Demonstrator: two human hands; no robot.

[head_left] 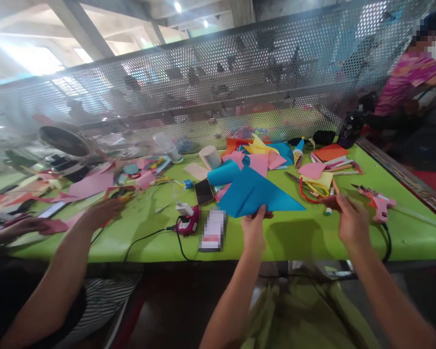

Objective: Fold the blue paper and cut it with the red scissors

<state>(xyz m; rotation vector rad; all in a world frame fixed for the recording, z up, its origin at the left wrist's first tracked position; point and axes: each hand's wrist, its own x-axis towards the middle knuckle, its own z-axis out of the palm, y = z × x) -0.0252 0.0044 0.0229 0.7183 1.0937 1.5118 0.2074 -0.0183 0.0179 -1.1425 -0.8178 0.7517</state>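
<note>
My left hand (255, 228) pinches a folded sheet of blue paper (257, 191) by its lower edge, thumb on top. The sheet is held above the green table and tapers to a point on the right. My right hand (350, 220) reaches over the table with its fingers apart. Its fingertips are at the red and yellow handles of a pair of scissors (312, 188); whether they touch is hard to tell. The scissors' blades point to the far left. A small marker (329, 211) lies beside the fingertips. A pink glue gun (380, 203) lies right of this hand.
Coloured paper (261, 162), a white roll (210, 157) and a blue paper roll (223, 173) lie behind. Two phones (212, 230) and a magenta power socket (187, 223) with cables stand left. A co-worker's hands (105, 213) work there. A perforated metal screen (203, 92) bounds the table (290, 242).
</note>
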